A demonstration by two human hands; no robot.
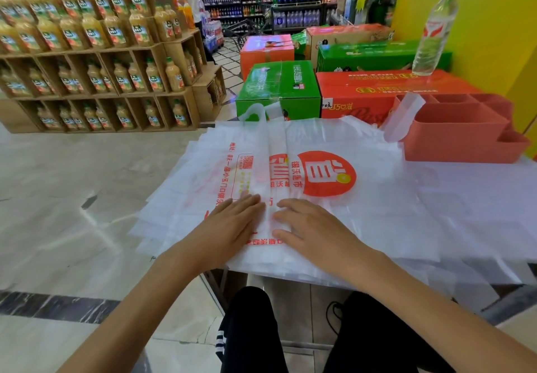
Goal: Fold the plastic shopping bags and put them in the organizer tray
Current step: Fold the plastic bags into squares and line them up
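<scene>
Head view of a seated person at a table in a shop aisle. A thin translucent white plastic shopping bag printed with a red circular logo (290, 175) lies flat on top of a spread stack of similar white bags (436, 213), its loop handles pointing away from the person. The left hand (232, 221) and the right hand (308, 224) lie side by side on the near part of the top bag, fingers straight and palms down, pressing the film without gripping it. The coral-red plastic organizer tray with several compartments (465, 140) stands at the far right of the table, touching the stack's edge; a strip of translucent plastic, apparently a bag, stands in its near-left compartment (405, 117).

Handling, as judged: the film is very light, limp and slippery, holds air, and slides readily over the bags beneath. Flat-palm pressure suits smoothing; for folding, a pinch at a side edge or corner of the top layer alone seems best, with the other hand pinning the crease. A clear water bottle (433, 32) stands on red and green cartons (377, 93) behind.
</scene>
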